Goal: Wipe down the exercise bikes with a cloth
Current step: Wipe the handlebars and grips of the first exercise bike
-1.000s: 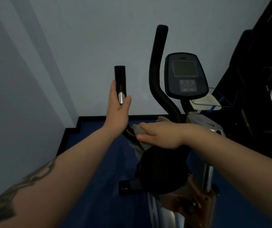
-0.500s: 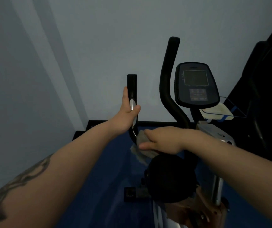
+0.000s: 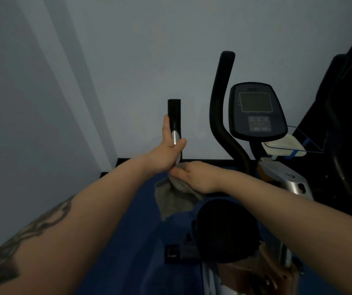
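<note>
Both hands meet at the left handlebar of the exercise bike. Nearest to the camera, the right hand [image 3: 194, 176] is closed around a grey, soft, crumpled cloth [image 3: 174, 198] and presses it on the bar; the loose end of the cloth hangs down toward the blue floor [image 3: 128, 241]. Just beyond and touching it, the left hand [image 3: 167, 153] grips the black upright handlebar grip with a shiny metal sensor strip [image 3: 174, 120], thumb on one side. The long axis of this grip stands nearly vertical, its flat end pointing up. Under the right forearm sits the round black saddle [image 3: 224, 231], partly hidden. Farther, a second black curved foam bar [image 3: 222, 107] rises, and beside it the dark oval console with a grey screen [image 3: 256, 111]. Its buttons are too dim to read. On the right, dark equipment is cut off by the edge.
</note>
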Available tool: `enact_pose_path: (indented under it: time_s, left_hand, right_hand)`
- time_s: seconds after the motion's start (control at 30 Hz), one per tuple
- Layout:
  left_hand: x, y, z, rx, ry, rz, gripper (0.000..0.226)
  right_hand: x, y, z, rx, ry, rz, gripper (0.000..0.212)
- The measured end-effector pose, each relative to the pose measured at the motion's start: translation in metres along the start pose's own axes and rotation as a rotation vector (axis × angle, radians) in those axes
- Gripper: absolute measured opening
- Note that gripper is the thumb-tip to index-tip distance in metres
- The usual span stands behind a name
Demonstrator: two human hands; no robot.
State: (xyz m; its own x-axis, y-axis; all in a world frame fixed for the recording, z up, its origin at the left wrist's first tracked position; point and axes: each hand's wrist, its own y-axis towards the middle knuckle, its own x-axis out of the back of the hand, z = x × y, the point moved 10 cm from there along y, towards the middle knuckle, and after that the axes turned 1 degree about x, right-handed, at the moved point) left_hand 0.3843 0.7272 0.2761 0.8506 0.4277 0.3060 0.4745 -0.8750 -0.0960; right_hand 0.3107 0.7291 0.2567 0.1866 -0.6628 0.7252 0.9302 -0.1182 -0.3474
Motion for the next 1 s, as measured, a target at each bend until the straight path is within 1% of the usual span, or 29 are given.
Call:
enact_pose_path:
  time_s: [0.03,0.07,0.1,0.17,0.23,0.3,0.37,0.43,0.47,0.5,0.57,0.63,0.73,0.77,0.83,0.87,0.93,0.97,1.0]
  left_hand:
    - [0.0,0.001,0.002,0.017,-0.005,0.003,0.076]
    - [0.001,0.001,0.003,0.027,0.001,0.001,0.076]
    - [0.002,0.001,0.003,0.027,0.012,-0.005,0.076]
    - [0.002,0.001,0.003,0.014,0.024,-0.013,0.075]
    - [0.001,0.001,0.003,0.006,0.032,-0.014,0.075]
    - [0.001,0.002,0.005,0.0,0.037,-0.027,0.074]
    - [0.002,0.002,0.005,-0.001,0.039,-0.046,0.074]
    - [0.003,0.001,0.005,-0.006,0.03,-0.054,0.075]
    - [0.003,0.001,0.005,-0.008,0.028,-0.054,0.075]
    - [0.002,0.001,0.004,-0.008,0.03,-0.051,0.075]
    - [0.002,0.001,0.002,-0.009,0.028,-0.046,0.075]
    - [0.002,0.001,0.003,-0.006,0.027,-0.048,0.075]
    - [0.002,0.001,0.005,0.003,0.059,-0.056,0.074]
    - [0.002,0.001,0.005,-0.001,0.054,-0.061,0.074]
    - [0.002,0.001,0.005,-0.008,0.037,-0.061,0.074]
    - [0.002,0.002,0.004,-0.014,0.032,-0.059,0.075]
    - [0.002,0.002,0.003,-0.027,0.042,-0.06,0.075]
    - [0.002,0.002,0.003,-0.025,0.05,-0.058,0.075]
    - [0.002,0.002,0.004,-0.02,0.053,-0.053,0.075]
  right_hand:
    - [0.0,0.001,0.0,-0.014,0.102,-0.021,0.043]
    - [0.0,-0.001,-0.002,-0.022,0.147,-0.034,0.049]
    - [0.001,-0.005,-0.006,-0.021,0.126,-0.035,0.052]
    - [0.005,-0.022,-0.015,0.011,-0.09,0.038,0.046]
    - [0.008,-0.041,-0.028,0.017,-0.355,0.171,0.031]
    - [0.01,-0.05,-0.037,-0.011,-0.475,0.232,0.021]
    - [0.007,-0.042,-0.035,-0.03,-0.519,0.236,0.024]
    - [0.001,-0.025,-0.022,-0.03,-0.47,0.205,0.044]
    - [-0.001,-0.017,-0.016,-0.038,-0.379,0.181,0.051]
    - [-0.002,-0.011,-0.012,-0.047,-0.268,0.15,0.055]
    - [0.001,-0.007,-0.012,-0.046,-0.138,0.071,0.051]
    - [0.004,-0.017,-0.019,-0.013,-0.17,0.028,0.039]
    - [0.001,-0.034,-0.036,-0.011,-0.287,0.119,0.032]
    - [-0.001,-0.035,-0.039,-0.024,-0.313,0.149,0.033]
    - [0.0,-0.025,-0.03,-0.028,-0.333,0.137,0.041]
    - [0.0,-0.017,-0.022,-0.019,-0.266,0.116,0.043]
    - [-0.005,-0.005,-0.009,-0.012,-0.048,0.095,0.046]
    - [-0.005,-0.002,-0.006,-0.015,0.004,0.071,0.051]
    - [-0.004,-0.003,-0.006,-0.015,-0.009,0.034,0.054]
